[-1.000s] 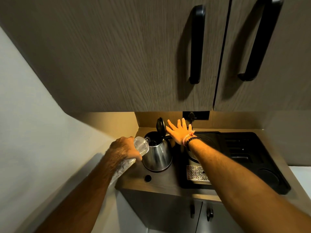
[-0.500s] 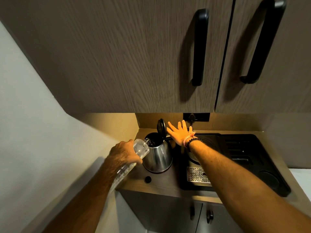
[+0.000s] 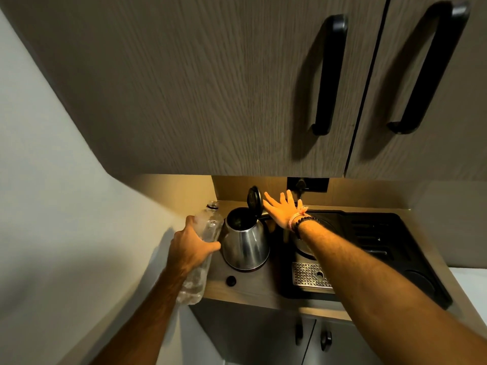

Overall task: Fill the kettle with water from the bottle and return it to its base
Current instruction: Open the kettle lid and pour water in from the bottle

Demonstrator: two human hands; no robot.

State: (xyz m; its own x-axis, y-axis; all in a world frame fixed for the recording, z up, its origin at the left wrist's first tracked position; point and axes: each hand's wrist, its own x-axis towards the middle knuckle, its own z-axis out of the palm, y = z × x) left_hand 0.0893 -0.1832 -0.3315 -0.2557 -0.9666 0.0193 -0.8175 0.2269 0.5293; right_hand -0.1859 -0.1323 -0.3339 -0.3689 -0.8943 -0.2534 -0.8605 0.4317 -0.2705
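Kettle (image 3: 245, 246), lid raised, stands at the worktop's (image 3: 253, 291) left end. Left hand (image 3: 191, 247), fingers clamped on bottle (image 3: 204, 248), beside it. Right hand (image 3: 283, 210), fingers spread, behind kettle.

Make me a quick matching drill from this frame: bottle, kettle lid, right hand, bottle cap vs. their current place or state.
Things:
1. bottle
2. kettle lid
3. right hand
4. bottle cap

States:
A. lies on the countertop in front of the kettle
B. flipped up, open
C. fingers spread, flat beside the lid
D. gripped in the left hand, neck raised left of the kettle

Pairs: 1-D, 2-B, 3-C, 4-A
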